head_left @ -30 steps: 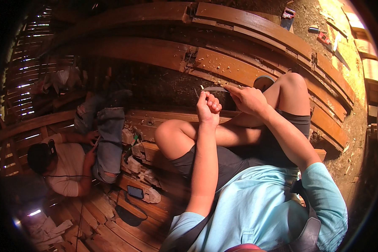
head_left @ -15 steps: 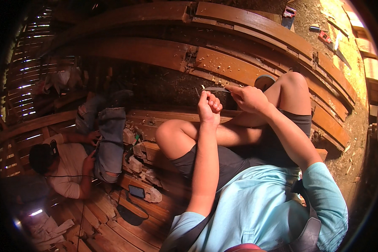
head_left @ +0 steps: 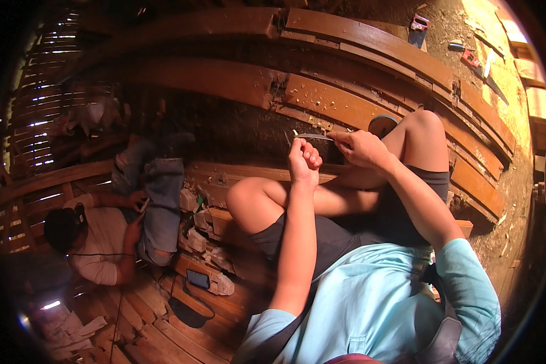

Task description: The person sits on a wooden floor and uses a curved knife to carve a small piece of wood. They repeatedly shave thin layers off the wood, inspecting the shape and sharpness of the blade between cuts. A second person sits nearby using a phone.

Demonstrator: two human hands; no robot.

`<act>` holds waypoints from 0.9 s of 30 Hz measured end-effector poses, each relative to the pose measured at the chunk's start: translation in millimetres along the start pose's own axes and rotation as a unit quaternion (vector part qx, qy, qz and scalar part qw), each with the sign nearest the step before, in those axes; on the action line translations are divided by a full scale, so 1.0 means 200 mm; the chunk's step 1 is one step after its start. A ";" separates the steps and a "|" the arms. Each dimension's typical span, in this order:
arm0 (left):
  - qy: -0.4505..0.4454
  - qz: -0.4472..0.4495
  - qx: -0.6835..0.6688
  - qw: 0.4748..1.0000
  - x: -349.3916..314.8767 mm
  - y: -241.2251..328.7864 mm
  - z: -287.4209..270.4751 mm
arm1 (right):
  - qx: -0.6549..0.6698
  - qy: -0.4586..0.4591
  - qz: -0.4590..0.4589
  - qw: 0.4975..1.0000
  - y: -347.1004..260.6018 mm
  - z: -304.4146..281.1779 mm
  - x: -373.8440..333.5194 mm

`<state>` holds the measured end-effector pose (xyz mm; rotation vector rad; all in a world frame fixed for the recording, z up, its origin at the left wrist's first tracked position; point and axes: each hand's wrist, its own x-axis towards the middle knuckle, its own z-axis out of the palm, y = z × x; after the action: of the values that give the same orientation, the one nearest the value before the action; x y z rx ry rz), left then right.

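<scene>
My left hand (head_left: pixel 304 161) is closed in front of my crossed legs, pinching a small pale sliver of wood (head_left: pixel 295 131) whose tip shows above the thumb. My right hand (head_left: pixel 363 148) is closed on a knife, its handle hidden by the fingers. The thin grey blade of the knife (head_left: pixel 316 137) spans the space between both hands, its far end by my left fingertips. A thin dark strip (head_left: pixel 287 138) stands out beside the sliver; I cannot tell whether it belongs to it.
Long brown wooden beams (head_left: pixel 340 100) strewn with chips lie ahead. Two red-handled saws (head_left: pixel 418 27) (head_left: pixel 471 58) rest at the far right. To my left sits another person (head_left: pixel 103 242) holding a small object. A phone (head_left: pixel 198 278) lies on planks near wood blocks (head_left: pixel 195 239).
The whole view has shifted slightly, so the beams and both my hands appear a little lower. Knife and sliver stay in my hands, in nearly the same pose.
</scene>
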<state>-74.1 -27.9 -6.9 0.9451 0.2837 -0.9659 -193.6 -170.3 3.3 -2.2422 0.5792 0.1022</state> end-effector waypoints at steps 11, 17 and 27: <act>0.006 0.004 0.008 1.000 0.00 -0.02 -0.02 | -0.005 0.012 0.014 1.000 -0.04 -0.03 -0.03; 0.013 0.023 0.035 0.999 0.01 -0.03 -0.02 | -0.010 0.025 0.019 0.999 -0.04 -0.02 -0.04; -0.011 0.048 0.135 0.990 -0.02 -0.06 0.01 | -0.005 0.098 0.053 0.994 -0.05 0.01 -0.03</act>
<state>-85.9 -29.0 -9.5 1.1836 0.0884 -0.9388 -194.6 -160.5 10.9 -2.2458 0.8041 -0.0626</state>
